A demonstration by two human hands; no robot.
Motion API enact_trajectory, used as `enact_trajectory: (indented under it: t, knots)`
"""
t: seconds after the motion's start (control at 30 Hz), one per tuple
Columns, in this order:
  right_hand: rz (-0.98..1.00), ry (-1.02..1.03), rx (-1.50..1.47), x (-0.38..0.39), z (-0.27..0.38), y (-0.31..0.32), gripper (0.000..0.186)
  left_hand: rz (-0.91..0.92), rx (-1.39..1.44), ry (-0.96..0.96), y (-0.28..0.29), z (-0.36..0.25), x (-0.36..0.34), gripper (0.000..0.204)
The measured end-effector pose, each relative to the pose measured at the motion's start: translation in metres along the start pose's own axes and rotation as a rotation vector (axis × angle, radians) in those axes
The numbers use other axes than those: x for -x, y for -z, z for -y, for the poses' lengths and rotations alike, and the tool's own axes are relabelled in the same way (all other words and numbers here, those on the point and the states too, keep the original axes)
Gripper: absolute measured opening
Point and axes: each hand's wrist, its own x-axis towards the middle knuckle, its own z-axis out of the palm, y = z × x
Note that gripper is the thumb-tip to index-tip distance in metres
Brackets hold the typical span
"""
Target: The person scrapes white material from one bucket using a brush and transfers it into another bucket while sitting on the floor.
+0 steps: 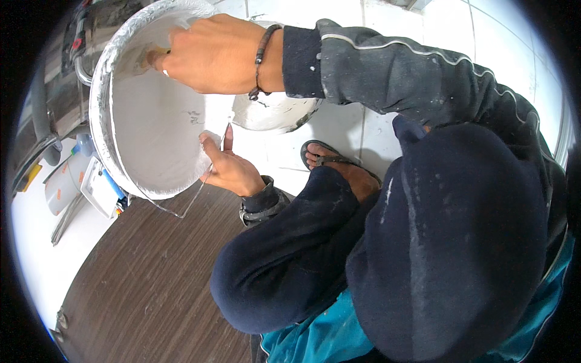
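A large white bucket (160, 133), its inside coated with whitish paste, lies tilted with its mouth toward me. My right hand (209, 57) reaches across its mouth from the right, fingers closed round something with a yellowish part, mostly hidden and blurred against the inner wall. Lower down, my left hand (233, 169) grips the bucket's near right side, thumb at the rim, beside the thin wire handle (181, 215). Just right of the bucket, partly behind my right wrist, is a round container (275, 115) with white smears inside and a dark-marked rim.
A dark wood-grain surface (151, 272) spreads at the lower left. Beyond it are a white tray (100, 187) with blue items and a metal appliance (54, 66). My knees (448, 242) fill the lower right. My sandalled foot (339, 163) rests on white floor tiles (387, 139).
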Motion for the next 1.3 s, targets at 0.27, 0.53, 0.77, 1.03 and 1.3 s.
enact_trajectory:
  t: [0.27,0.53,0.77,1.03,1.3]
  knots:
    - [0.413,-0.187,-0.126,-0.018,-0.003,0.007,0.021,0.071,-0.023,-0.060,0.001,0.000,-0.002,0.038]
    - [0.375,-0.051,-0.109,-0.024,-0.011,0.009,0.018,0.109,0.016,-0.087,0.003,0.002,-0.002,0.045]
    - [-0.041,0.143,-0.365,0.023,-0.019,0.032,0.024,0.146,0.062,-0.115,0.004,0.001,-0.005,0.047]
    - [-0.040,-0.067,-0.306,0.035,-0.007,0.020,0.020,0.150,0.092,-0.054,0.001,-0.005,-0.001,0.045]
    - [0.062,-0.121,-0.339,0.019,0.008,0.013,0.025,0.193,0.100,-0.106,0.001,-0.006,-0.006,0.049]
